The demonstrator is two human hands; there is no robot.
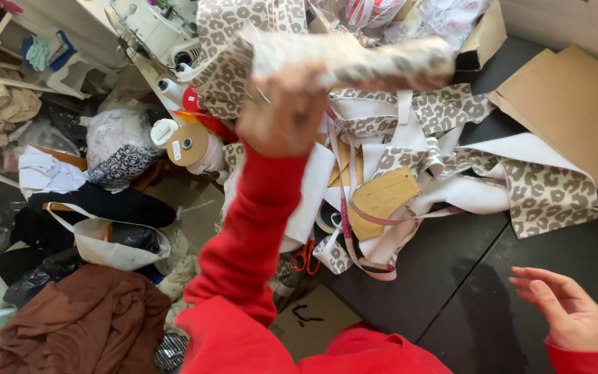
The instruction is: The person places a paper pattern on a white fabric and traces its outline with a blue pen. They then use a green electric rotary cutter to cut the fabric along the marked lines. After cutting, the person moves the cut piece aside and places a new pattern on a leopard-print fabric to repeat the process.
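I see my left hand [282,114] raised high in a red sleeve, closed around a blurred piece of leopard-print fabric [354,61] that stretches out to the right above the desk [465,277]. My right hand [567,308] hovers low at the right edge, fingers loosely spread and holding nothing, just above the dark desk surface. Below the lifted fabric lies a heap of leopard-print and white fabric pieces [493,180], with a tan paper pattern piece [382,197] and a pink measuring tape [354,235] among them. Orange-handled scissors [306,256] sit at the desk's near edge. Cardboard sheets [576,111] lie at the far right. On the floor to the left, brown cloth [77,322] is bunched near a white tote bag [115,246].
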